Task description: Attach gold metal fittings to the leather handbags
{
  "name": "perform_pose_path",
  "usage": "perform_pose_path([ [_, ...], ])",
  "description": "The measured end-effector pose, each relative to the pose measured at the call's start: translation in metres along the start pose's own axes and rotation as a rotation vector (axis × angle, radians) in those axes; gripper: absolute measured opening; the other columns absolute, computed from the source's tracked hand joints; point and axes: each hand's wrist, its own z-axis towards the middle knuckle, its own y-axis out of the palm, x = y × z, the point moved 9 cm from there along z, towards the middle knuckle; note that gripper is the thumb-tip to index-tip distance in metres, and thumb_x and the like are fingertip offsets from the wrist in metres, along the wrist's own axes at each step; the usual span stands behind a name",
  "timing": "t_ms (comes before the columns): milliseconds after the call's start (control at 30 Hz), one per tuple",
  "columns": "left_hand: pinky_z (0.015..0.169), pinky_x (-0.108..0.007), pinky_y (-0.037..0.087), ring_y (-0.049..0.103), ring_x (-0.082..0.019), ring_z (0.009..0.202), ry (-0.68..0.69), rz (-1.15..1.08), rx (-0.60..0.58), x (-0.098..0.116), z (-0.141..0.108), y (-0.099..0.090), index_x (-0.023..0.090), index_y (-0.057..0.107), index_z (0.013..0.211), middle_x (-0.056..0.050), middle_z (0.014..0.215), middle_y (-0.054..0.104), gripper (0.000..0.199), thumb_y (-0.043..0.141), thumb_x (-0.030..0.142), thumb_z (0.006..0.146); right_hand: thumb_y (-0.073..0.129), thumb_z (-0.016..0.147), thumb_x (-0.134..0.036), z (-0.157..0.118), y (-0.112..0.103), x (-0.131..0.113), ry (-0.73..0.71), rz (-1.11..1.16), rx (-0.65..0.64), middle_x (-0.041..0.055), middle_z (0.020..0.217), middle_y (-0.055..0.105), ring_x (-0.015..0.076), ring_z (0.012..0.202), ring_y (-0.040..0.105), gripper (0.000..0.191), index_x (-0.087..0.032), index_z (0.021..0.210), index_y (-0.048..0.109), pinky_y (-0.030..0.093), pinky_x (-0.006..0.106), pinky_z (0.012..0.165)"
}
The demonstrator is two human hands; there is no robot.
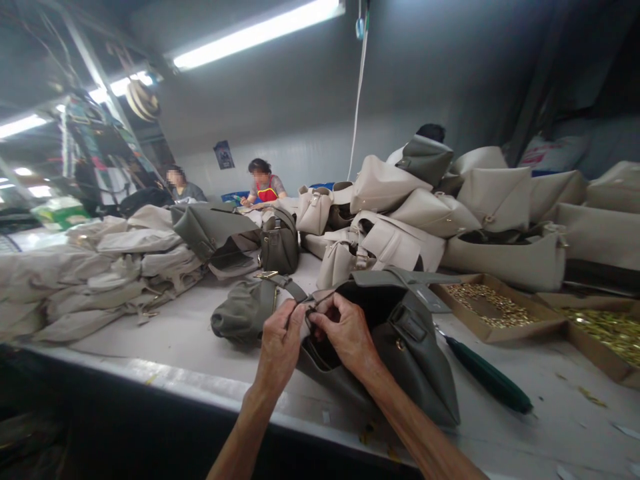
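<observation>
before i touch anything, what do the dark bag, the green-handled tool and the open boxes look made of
Dark bag: likely leather or imitation, smooth with a soft sheen.
Green-handled tool: handle perhaps plastic, dark and smooth; shaft metal, by its bright glint.
Open boxes: apparently cardboard, matte brown with thin folded walls.

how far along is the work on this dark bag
Looks done: a gold-coloured fitting sits on the dark bag. In hand: the left hand and right hand pinch material at its opening. Left: probably this spot, since both hands are on it; the bag gapes open. The green-handled tool lies beside it. Whether the piled beige bags are finished, I can't tell.
</observation>
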Motion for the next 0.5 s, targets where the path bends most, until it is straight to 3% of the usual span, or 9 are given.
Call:
perform_pose_path([
  [333, 0.064, -0.022, 0.037, 0.046, -0.012, 0.068, 0.023, 0.013, -0.014, 0.004, 0.0, 0.001, 0.018, 0.053, 0.072, 0.002, 0.07, 0.05, 0.029, 0.042, 0.036, 0.092, 0.064, 0.073, -0.024, 0.006, 0.001, 0.011, 0.081, -0.019, 0.003, -0.0063, 0.045, 0.054, 0.0107, 0.038, 0.052, 0.021, -0.02, 0.066, 0.045, 0.04, 0.02, 0.04],
  [500, 0.068, -0.023, 0.037, 0.046, -0.012, 0.069, 0.028, 0.028, -0.021, 0.006, -0.002, 0.002, 0.018, 0.051, 0.073, 0.003, 0.072, 0.05, 0.023, 0.045, 0.033, 0.091, 0.062, 0.072, -0.022, 0.009, 0.007, 0.011, 0.094, 0.13, -0.097, -0.0062, 0.049, 0.055, 0.0105, 0.041, 0.053, 0.018, -0.02, 0.071, 0.044, 0.045, 0.02, 0.042],
])
